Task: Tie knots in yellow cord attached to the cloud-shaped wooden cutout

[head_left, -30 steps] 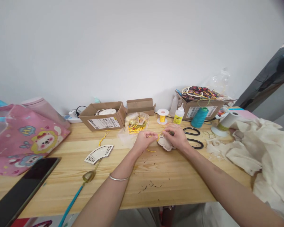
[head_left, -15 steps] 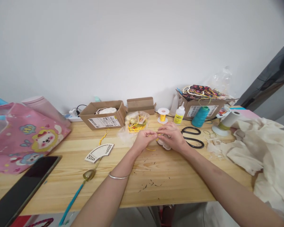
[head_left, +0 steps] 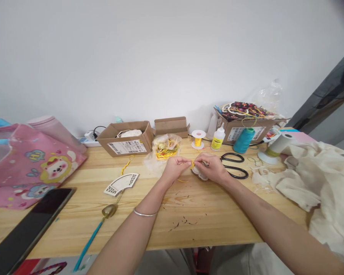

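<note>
Pinched the thin, bright yellow cord [head_left: 192,165] between thumb and fingertips of the left hand [head_left: 173,169], and apparently also between thumb and forefinger of the right hand [head_left: 214,168], fingertips nearly meeting. Had the flat, pale, scallop-edged wooden ornament [head_left: 200,175] beneath the right hand, partly covered, over the pale wooden table [head_left: 218,217]. Could not tell the cord's exact path between the fingertips. Called, by judgement, for short, even pulls close to the crossing, with the ornament steadied lightly against turning and the trailing end below the left hand clear of tangles. Needed restraint near the white plastic bottle with yellow label [head_left: 218,140], behind the right hand and easily knocked.
</note>
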Demonstrator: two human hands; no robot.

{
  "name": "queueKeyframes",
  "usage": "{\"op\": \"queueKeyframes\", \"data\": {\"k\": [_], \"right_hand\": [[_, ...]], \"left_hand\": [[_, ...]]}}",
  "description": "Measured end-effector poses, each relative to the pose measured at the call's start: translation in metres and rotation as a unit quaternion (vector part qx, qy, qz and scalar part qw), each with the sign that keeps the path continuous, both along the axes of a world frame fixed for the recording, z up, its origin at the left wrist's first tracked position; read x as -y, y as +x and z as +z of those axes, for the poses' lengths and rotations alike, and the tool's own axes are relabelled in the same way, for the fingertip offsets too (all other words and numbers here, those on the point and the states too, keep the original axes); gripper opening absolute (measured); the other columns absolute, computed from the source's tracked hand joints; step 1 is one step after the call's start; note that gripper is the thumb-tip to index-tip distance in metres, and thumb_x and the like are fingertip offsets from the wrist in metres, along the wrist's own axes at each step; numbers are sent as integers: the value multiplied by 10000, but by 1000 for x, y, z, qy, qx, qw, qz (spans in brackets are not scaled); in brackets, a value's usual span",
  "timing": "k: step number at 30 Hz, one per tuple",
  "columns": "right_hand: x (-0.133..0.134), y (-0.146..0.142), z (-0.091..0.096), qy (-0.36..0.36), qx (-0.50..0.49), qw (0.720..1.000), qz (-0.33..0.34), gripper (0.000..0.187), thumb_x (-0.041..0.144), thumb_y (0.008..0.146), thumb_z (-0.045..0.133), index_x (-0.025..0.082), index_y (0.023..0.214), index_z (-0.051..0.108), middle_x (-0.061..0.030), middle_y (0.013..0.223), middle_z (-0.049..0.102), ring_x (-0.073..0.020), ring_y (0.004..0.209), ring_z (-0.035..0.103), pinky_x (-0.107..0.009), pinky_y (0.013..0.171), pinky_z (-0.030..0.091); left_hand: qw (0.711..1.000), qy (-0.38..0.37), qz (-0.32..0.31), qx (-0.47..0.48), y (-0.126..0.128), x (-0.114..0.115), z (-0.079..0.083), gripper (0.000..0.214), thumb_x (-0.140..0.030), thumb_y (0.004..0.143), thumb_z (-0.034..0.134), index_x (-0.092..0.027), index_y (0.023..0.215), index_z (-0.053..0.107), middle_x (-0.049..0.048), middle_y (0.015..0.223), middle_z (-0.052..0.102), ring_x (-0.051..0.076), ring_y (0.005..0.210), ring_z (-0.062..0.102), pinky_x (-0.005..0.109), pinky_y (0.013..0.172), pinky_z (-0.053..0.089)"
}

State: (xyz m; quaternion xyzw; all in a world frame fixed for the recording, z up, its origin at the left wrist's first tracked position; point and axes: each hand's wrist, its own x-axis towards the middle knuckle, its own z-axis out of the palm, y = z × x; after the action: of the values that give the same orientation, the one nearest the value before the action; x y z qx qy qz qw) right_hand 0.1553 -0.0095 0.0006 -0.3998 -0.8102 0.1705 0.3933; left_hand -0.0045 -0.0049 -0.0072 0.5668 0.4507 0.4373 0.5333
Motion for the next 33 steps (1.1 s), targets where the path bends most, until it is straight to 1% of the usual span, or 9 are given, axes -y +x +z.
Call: {"op": "queueKeyframes", "data": {"k": [5, 10, 13, 17, 21, 24, 27, 31, 33], "right_hand": [[0, 1, 0, 4, -7, 1000, -1, 154, 232, 744, 454, 158, 675, 570, -30, 678, 573, -112, 633, 509, -228, 591, 383], [-1, 0, -2, 4, 3, 1000, -26, 154, 241, 741, 456, 164, 679, 574, -15, 640, 559, -97, 558, 469, -215, 524, 354], [0, -1, -1, 1, 0, 1000, -27, 149, 230, 743, 451, 162, 691, 572, -12, 651, 564, -91, 550, 461, -208, 514, 344], [0, 0, 0, -6, 1, 1000, -16, 144, 234, 744, 452, 163, 701, 570, -18, 685, 577, -99, 599, 485, -205, 537, 351], [1, 1, -1, -5, 17, 999, -31, 142, 251, 749, 450, 183, 720, 571, -12, 714, 585, -106, 629, 496, -209, 543, 349], [1, 1, -3, -4, 19, 999, -40, 137, 247, 746, 454, 186, 702, 568, -6, 696, 583, -102, 608, 493, -208, 533, 346], [1, 0, -3, 2, 13, 999, -33, 140, 232, 742, 458, 176, 677, 568, -8, 675, 580, -100, 597, 493, -210, 544, 350], [0, 1, 0, 4, 6, 999, -36, 142, 223, 736, 461, 172, 662, 571, -8, 657, 574, -100, 582, 480, -217, 547, 347], [-1, 3, 1, 2, -14, 998, -56, 143, 224, 731, 463, 169, 650, 567, -6, 632, 560, -103, 580, 471, -222, 549, 346]], "left_hand": [[1000, 18, 2, -15, -1, 3, 4, 212, -286, 565, 625, -120, 695, 641, 40, 687, 658, 130, 629, 560, 229, 620, 417], [999, 35, 4, -28, 0, 4, 5, 210, -283, 561, 627, -119, 692, 642, 43, 693, 658, 136, 639, 563, 231, 615, 422], [999, 31, -2, -18, 1, 4, 5, 218, -289, 567, 623, -123, 707, 641, 40, 697, 657, 134, 640, 565, 231, 619, 424], [1000, 26, 0, -4, 2, 4, 5, 229, -293, 560, 629, -131, 721, 636, 33, 696, 656, 132, 633, 563, 226, 602, 421], [1000, 22, -7, -4, 1, 3, 5, 220, -293, 557, 633, -136, 711, 634, 21, 668, 649, 112, 597, 547, 208, 570, 408], [1000, 20, -5, -14, 0, 3, 4, 212, -293, 548, 639, -134, 689, 635, 15, 636, 640, 101, 573, 532, 196, 545, 393], [1000, 16, 1, -21, 0, 2, 4, 210, -293, 537, 645, -130, 668, 637, 14, 611, 633, 102, 565, 526, 199, 541, 388], [1000, 7, 7, 8, 2, 4, 7, 196, -276, 527, 652, -124, 650, 633, 13, 614, 627, 94, 564, 519, 194, 547, 388], [999, -12, 20, 40, 3, 6, 10, 193, -265, 526, 655, -122, 652, 624, -2, 573, 608, 67, 498, 487, 176, 498, 370]]}}
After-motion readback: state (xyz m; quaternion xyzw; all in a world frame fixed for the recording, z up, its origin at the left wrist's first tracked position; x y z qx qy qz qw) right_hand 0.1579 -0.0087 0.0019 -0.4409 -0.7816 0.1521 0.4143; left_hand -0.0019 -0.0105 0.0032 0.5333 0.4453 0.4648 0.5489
